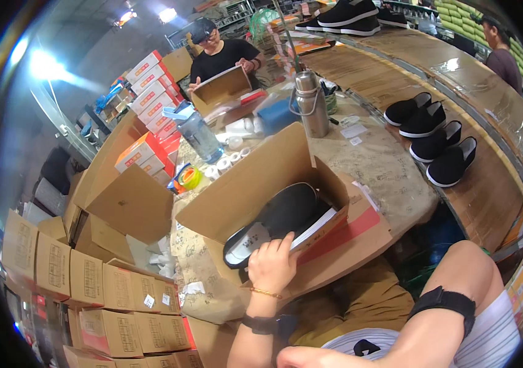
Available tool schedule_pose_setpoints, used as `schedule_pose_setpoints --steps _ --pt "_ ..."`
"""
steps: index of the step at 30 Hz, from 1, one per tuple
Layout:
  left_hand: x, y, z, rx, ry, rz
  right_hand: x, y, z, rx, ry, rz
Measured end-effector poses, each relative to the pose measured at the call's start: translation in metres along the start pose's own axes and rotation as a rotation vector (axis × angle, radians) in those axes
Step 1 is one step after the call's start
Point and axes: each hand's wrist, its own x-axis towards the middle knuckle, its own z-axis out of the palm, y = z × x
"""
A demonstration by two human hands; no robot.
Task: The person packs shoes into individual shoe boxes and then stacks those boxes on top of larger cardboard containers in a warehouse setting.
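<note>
An open brown cardboard shoe box (255, 184) lies on the stone-patterned table top in front of me, its lid standing up behind it. Inside lies a black slip-on shoe (277, 218) with a white insole. My left hand (272, 264), with a gold bracelet and a dark wristband, reaches into the box at the near edge, fingers closed on a white paper sheet (317, 228) beside the shoe. My right arm, with a black band, bends across the lower right. Only a bit of my right hand (301, 359) shows at the bottom edge; its fingers are hidden.
A steel flask (310, 104), a blue water bottle (200, 135) and tape rolls (224, 162) stand behind the box. Several black shoes (430, 138) lie on the brown belt at right. Flat cartons (89, 288) pile at left. A person (221, 55) opposite holds an open box.
</note>
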Motion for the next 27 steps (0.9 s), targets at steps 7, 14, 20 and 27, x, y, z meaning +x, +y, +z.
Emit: schedule_pose_setpoints --steps 7,14,20,27 --pt "-0.004 -0.008 -0.001 -0.012 0.020 -0.001 0.012 0.008 0.025 -0.136 0.061 -0.247" --pt "0.003 -0.001 0.000 -0.014 0.007 0.013 -0.008 0.021 0.022 -0.389 0.199 -0.487" --pt "-0.002 -0.003 0.000 -0.022 -0.005 -0.002 -0.002 0.026 -0.008 -0.317 -0.165 -0.647" --pt "-0.001 -0.004 0.000 -0.017 -0.014 0.003 -0.005 0.038 -0.019 -0.571 -0.016 -0.763"
